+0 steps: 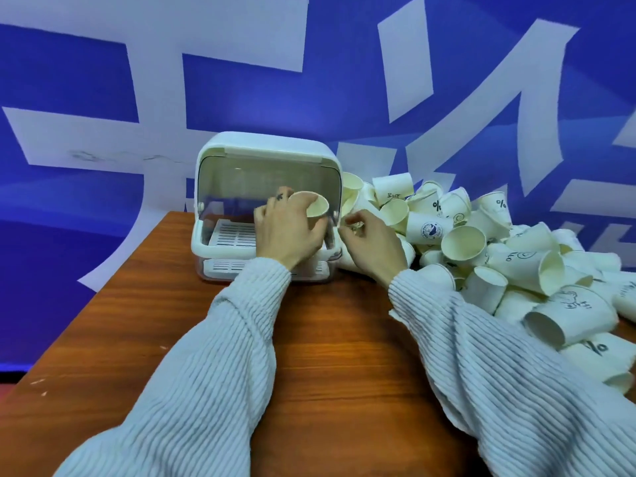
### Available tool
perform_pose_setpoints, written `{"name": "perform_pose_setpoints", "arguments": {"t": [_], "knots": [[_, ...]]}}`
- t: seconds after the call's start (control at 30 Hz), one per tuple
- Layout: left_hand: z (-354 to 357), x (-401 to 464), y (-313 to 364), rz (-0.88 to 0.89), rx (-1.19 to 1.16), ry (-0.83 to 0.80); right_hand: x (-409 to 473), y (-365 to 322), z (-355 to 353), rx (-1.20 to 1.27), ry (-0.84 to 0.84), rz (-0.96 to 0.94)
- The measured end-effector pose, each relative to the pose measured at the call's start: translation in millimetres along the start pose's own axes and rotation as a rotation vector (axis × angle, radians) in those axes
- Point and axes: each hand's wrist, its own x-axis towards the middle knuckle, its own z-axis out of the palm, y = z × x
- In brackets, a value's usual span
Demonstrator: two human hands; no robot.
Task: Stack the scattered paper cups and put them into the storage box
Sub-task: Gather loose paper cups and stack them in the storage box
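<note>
Our left hand (287, 228) is curled round a single paper cup (315, 208), fingers wrapped over its side, holding it tilted so that its open mouth faces up and to the right. The hand and cup sit right in front of the storage box (265, 160), a white case with a rounded top and a clear front cover; through the cover, just beyond the hand, we can see a white slatted tray (234, 234) inside, and a second slatted layer shows lower down, below the wrist.

Our right hand (370, 242) is just to the right of the left one, a small gap between them, beside the box's right corner. Its fingers are bent and the fingertips (351, 220) come together at the near edge of the cup heap (we cannot tell whether they pinch a cup rim there or only touch it).

To the right of that hand lies the pile of loose cups (499, 249), spread from the box's side out to the frame's right edge. They are white and cream, some with small printed marks, most tipped on their sides with mouths pointing different ways, several lying on top of others.

Everything rests on a brown wooden table (327, 339). Both forearms reach in over it in pale ribbed sleeves (213, 366). Behind the box stands a blue backdrop (103, 80) with large white strokes.
</note>
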Motion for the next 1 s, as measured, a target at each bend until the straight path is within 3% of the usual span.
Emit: {"name": "perform_pose_setpoints", "arguments": {"t": [0.07, 0.17, 0.27, 0.4, 0.5, 0.57, 0.7, 0.8, 0.9, 1.0], "knots": [[11, -4, -5, -0.025, 0.196, -0.167, -5, 9, -9, -0.001, 0.035, 0.032], [16, -7, -7, -0.029, 0.218, -0.256, -12, 27, -18, 0.075, 0.129, 0.082], [18, -8, -8, -0.021, 0.118, -0.136, -16, 46, -9, -0.06, 0.103, 0.036], [12, -15, 6, 0.03, -0.059, 0.099, -19, 61, 20, -0.572, -0.127, -0.143], [7, -25, 25, 0.122, -0.103, 0.195, -18, 64, 23, -0.783, -0.015, -0.22], [6, -34, 36, 0.2, -0.11, 0.168, -18, 63, 12, -0.841, 0.054, -0.252], [12, -47, 48, 0.458, 0.01, 0.039, -34, 60, -27, -0.654, 0.127, -0.244], [25, -61, 57, 0.641, 0.235, -0.114, -50, 60, -49, -0.416, -0.03, -0.165], [33, -75, 63, 0.644, 0.255, -0.094, -66, 63, -55, -0.152, -0.118, -0.114], [33, -86, 61, 0.536, 0.191, -0.013, -89, 73, -46, -0.038, 0.221, -0.076]]}}
